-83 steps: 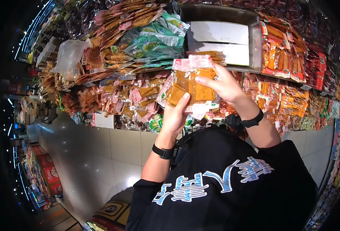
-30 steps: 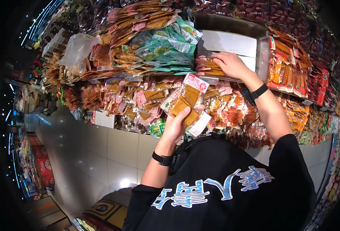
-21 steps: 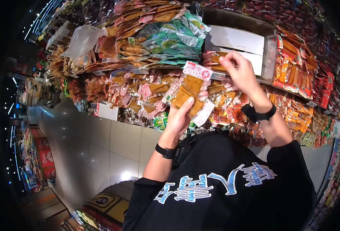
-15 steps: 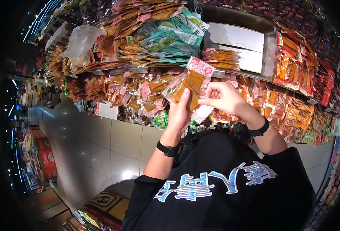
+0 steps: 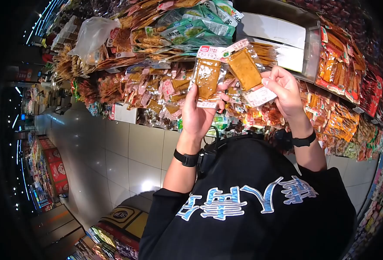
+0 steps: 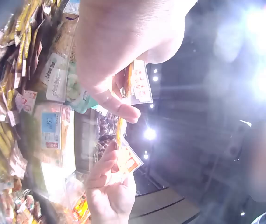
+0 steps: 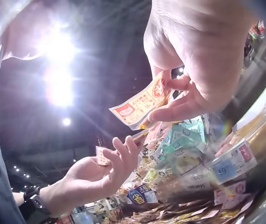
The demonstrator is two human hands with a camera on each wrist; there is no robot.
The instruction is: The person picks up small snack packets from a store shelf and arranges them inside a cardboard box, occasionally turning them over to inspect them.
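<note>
In the head view my left hand holds a clear packet of flat brown food upright, thumb on its left edge and fingers behind it. My right hand pinches the lower right corner of a second such packet, which tilts beside the first; their pink-and-white tops meet or overlap. The left wrist view shows the right hand with thumb and fingers on a packet's edge. In the right wrist view the left hand lies below the packet that the right hand pinches.
Green pouches and a white plastic bag lie on the upper shelf. A metal-sided bin holds white boxes and a stack of packets. Red-edged packets stand at the right, and many hang along the front.
My right hand came back from the bin to the left hand and now holds one packet out to the right. The packets, held together before, are spread side by side.
</note>
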